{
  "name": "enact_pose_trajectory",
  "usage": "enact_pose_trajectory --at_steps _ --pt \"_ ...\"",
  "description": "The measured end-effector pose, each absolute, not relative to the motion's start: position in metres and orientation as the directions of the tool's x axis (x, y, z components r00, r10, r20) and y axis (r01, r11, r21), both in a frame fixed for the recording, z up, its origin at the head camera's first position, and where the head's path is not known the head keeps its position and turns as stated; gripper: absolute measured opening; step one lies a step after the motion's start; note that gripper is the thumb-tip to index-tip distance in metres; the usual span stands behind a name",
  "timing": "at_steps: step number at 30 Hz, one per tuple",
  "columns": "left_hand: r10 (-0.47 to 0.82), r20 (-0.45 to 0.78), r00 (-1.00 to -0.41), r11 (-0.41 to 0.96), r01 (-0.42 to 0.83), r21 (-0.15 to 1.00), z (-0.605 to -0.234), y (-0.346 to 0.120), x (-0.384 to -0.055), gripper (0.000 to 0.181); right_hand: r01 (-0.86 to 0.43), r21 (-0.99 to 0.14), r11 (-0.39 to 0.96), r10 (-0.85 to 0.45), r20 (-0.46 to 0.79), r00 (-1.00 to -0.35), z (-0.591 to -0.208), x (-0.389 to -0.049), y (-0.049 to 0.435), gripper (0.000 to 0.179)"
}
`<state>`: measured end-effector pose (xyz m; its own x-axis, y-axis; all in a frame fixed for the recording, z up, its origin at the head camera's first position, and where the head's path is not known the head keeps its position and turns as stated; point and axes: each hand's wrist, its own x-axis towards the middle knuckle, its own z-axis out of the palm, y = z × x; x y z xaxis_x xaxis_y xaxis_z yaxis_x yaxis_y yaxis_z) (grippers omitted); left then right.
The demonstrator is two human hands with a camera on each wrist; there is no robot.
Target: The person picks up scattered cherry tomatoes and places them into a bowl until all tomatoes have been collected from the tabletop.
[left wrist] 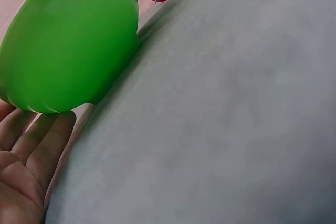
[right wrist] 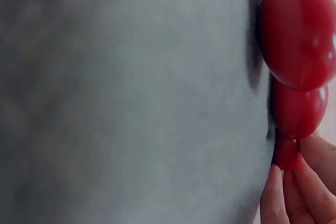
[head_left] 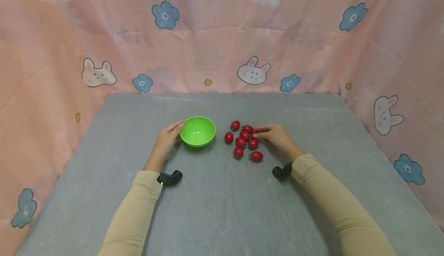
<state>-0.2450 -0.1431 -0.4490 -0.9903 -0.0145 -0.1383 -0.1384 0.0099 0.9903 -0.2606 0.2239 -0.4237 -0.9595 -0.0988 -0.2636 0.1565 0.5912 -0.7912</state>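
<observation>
A bright green bowl (head_left: 197, 132) stands upright on the table, with nothing inside it. My left hand (head_left: 165, 144) holds its left side, thumb at the rim; the left wrist view shows the fingers (left wrist: 47, 145) against the bowl's outer wall (left wrist: 73, 40). To the right of the bowl lie several red cherry tomatoes (head_left: 240, 142) with green stems, in a loose cluster. At the cluster's right edge my right hand (head_left: 275, 135) pinches one cherry tomato (right wrist: 286, 153) between thumb and fingers, partly hidden in the head view. Another tomato (right wrist: 299, 35) sits nearer the right wrist camera.
The grey tabletop (head_left: 215, 209) stretches toward me and to both sides. A pink curtain (head_left: 208, 48) printed with rabbits, clouds and blue flowers hangs behind the table and along its sides. Each wrist carries a black camera mount (head_left: 170, 177) that juts inward above the table.
</observation>
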Motion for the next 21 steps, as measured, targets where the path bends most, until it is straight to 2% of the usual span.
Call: enact_pose_trajectory --at_steps 8,16,21 --pt "-0.002 -0.145 -0.989 0.017 -0.145 0.989 -0.4478 -0.1434 -0.2448 0.044 0.103 -0.748 0.655 -0.135 -0.251 -0.959 -0.4249 -0.2633 0.2250 0.044" --pt "0.002 -0.073 -0.997 -0.013 -0.073 0.997 -0.4510 -0.1436 -0.2420 0.050 0.087 -0.733 0.675 -0.141 -0.244 -0.959 -0.4224 -0.2607 0.2233 0.043" --pt "-0.003 -0.111 -0.994 -0.011 -0.111 0.994 -0.4501 -0.1435 -0.2434 0.046 0.085 -0.731 0.677 -0.132 -0.234 -0.963 -0.4223 -0.2597 0.2234 0.041"
